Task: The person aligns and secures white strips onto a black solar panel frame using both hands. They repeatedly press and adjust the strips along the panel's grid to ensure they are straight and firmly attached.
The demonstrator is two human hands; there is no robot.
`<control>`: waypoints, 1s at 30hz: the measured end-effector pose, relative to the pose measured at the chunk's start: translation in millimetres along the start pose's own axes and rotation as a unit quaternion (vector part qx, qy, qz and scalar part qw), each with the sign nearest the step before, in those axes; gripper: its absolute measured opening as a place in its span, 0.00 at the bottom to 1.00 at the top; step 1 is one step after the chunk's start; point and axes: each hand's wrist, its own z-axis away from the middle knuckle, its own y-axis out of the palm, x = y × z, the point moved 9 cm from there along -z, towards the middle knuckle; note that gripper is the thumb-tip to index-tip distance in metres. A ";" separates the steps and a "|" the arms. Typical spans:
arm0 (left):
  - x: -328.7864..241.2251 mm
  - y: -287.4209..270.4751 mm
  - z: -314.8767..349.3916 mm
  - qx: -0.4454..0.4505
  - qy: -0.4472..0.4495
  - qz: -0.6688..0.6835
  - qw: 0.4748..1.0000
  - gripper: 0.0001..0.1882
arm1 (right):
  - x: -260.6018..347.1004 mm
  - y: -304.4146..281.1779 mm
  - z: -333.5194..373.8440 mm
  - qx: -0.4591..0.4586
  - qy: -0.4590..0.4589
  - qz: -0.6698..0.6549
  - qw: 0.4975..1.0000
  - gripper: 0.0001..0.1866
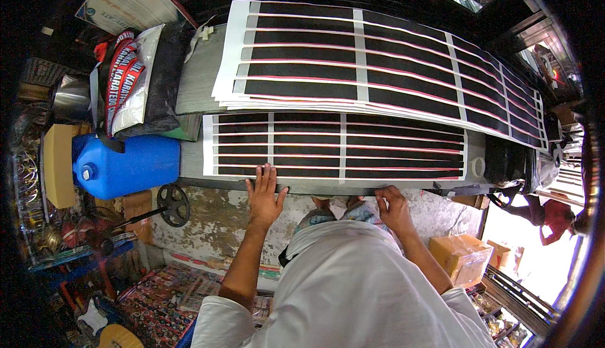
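Pressing flat on the near edge of the striped sheet (337,146), the left hand (263,197) has its fingers stretched out and close together, the fingertips lying over the sheet's white border and its lowest black band. The right hand (394,206), off at about three o'clock from the left one, has its fingers curled down at the table's near edge, where they seem to pinch the sheet's lower border (whether they truly grip it cannot be told, since the fingertips are hidden). The sheet itself, black bands edged in red and white, lies lengthwise on the grey table (198,89), its near border along the table's front edge. At twelve o'clock from it a larger stack of sheets (378,58) of the same pattern fans out toward the far side, overlapping its upper border. At nine o'clock from the left hand a blue plastic drum (129,165) lies on its side, with a small black wheel (173,204) just beside it, and at four o'clock from the right hand stands a cardboard box (461,256).
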 end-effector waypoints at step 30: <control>-94.6 -7.2 -33.0 -0.155 0.089 0.136 0.974 0.16 | 22.8 62.1 -60.5 -0.060 -0.079 -0.017 0.995 0.13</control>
